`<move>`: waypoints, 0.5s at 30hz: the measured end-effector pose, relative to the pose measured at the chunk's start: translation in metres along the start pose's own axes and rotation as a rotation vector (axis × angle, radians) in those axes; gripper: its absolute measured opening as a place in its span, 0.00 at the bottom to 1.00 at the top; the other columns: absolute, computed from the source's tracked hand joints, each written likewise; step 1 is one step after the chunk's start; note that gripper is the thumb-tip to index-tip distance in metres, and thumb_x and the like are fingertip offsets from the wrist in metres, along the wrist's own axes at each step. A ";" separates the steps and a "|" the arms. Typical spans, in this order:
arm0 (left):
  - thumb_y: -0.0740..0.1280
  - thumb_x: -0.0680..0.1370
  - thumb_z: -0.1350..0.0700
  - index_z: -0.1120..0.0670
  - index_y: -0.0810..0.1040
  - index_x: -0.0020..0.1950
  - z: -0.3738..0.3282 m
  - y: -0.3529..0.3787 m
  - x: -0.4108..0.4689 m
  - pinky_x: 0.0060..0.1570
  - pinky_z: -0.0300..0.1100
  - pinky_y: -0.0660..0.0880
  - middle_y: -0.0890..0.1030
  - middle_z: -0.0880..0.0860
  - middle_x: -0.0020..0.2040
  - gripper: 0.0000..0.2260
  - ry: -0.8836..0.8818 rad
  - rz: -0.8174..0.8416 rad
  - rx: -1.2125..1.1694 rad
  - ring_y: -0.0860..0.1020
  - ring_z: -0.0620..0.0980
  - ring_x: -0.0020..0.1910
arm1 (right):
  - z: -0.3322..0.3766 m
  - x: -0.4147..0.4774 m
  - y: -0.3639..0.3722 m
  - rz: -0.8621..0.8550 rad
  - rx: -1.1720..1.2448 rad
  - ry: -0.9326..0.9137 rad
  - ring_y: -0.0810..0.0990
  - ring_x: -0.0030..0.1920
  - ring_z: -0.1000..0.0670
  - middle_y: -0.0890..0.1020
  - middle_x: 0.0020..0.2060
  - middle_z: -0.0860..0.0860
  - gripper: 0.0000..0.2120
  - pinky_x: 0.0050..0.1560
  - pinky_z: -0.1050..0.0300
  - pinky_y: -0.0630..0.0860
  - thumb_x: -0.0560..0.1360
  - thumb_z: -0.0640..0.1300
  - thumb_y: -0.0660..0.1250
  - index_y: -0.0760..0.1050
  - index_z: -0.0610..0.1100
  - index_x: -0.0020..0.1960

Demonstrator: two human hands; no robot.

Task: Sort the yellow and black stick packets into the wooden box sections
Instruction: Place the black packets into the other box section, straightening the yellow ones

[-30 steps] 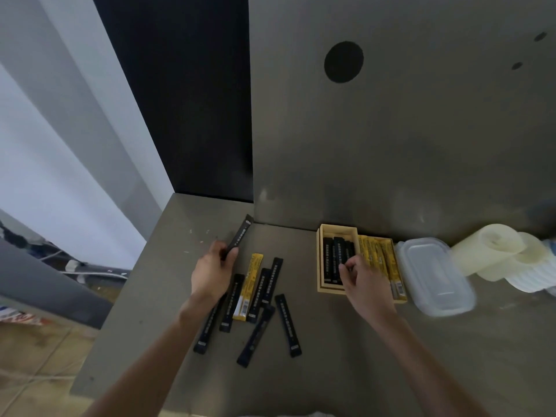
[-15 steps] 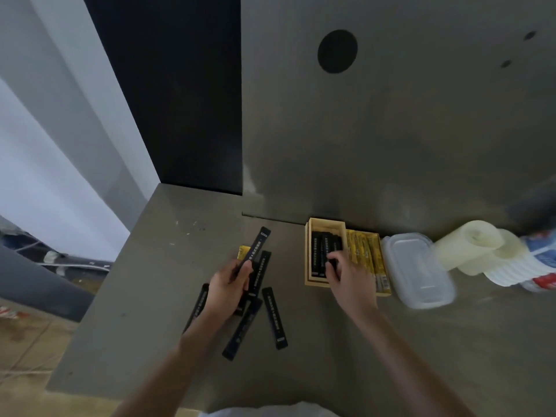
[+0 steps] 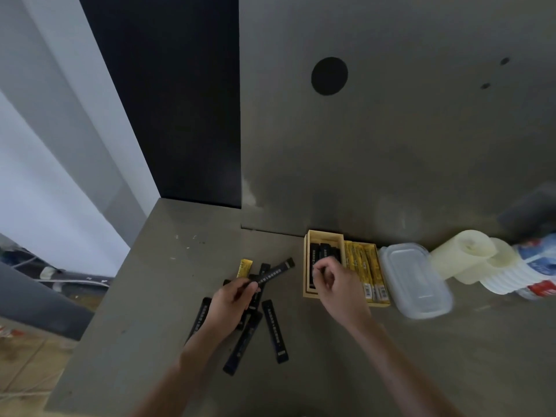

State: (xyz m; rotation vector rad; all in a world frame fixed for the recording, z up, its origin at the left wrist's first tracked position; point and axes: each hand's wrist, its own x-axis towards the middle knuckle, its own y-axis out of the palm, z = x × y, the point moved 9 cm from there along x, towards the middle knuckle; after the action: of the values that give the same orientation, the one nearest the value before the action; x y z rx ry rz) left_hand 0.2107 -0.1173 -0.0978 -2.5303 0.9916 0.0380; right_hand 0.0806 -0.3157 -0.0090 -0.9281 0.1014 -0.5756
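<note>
A lidded plastic container (image 3: pixel 415 281) stands just beside the wooden box (image 3: pixel 310 294). The left hand (image 3: pixel 231 302) pinches one black packet (image 3: pixel 275 272) over the loose pile (image 3: pixel 255 323) of one yellow and at least four black. The right hand (image 3: pixel 337 284), fingers curled, covers the box's black section; whether it holds anything I cannot tell.

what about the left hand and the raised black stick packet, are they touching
Touching. The head view shows the left hand pinching the near end of the black stick packet, with no gap between them.
</note>
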 end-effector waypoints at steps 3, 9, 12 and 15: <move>0.64 0.81 0.48 0.46 0.81 0.46 -0.002 0.004 0.000 0.30 0.32 0.69 0.79 0.42 0.31 0.08 0.037 0.058 0.133 0.75 0.41 0.28 | 0.034 0.000 0.012 0.036 -0.150 -0.166 0.75 0.43 0.62 0.76 0.44 0.60 0.11 0.43 0.71 0.70 0.82 0.54 0.61 0.75 0.50 0.60; 0.67 0.80 0.48 0.48 0.82 0.42 0.002 0.002 0.000 0.32 0.36 0.70 0.81 0.50 0.34 0.10 0.035 0.076 0.119 0.76 0.42 0.29 | 0.047 -0.011 0.047 0.252 -0.289 -0.255 0.70 0.60 0.54 0.78 0.55 0.56 0.17 0.62 0.56 0.70 0.83 0.58 0.55 0.76 0.52 0.64; 0.67 0.80 0.49 0.50 0.81 0.40 0.000 0.002 -0.001 0.30 0.35 0.69 0.80 0.48 0.31 0.10 0.040 0.071 0.087 0.74 0.42 0.27 | 0.040 -0.018 0.050 0.294 -0.258 -0.205 0.71 0.57 0.56 0.79 0.54 0.56 0.18 0.59 0.58 0.70 0.82 0.58 0.56 0.75 0.53 0.65; 0.67 0.79 0.48 0.50 0.81 0.39 -0.002 0.003 -0.002 0.29 0.34 0.67 0.79 0.48 0.31 0.11 0.039 0.076 0.066 0.73 0.41 0.27 | 0.040 -0.023 0.045 0.296 -0.153 -0.161 0.73 0.51 0.58 0.81 0.49 0.58 0.14 0.54 0.60 0.72 0.82 0.57 0.60 0.78 0.53 0.60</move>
State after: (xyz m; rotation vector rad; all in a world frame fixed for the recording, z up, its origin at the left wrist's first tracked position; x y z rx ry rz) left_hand 0.2069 -0.1191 -0.0972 -2.4421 1.0854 -0.0212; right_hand 0.0936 -0.2544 -0.0239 -1.0818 0.1370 -0.2199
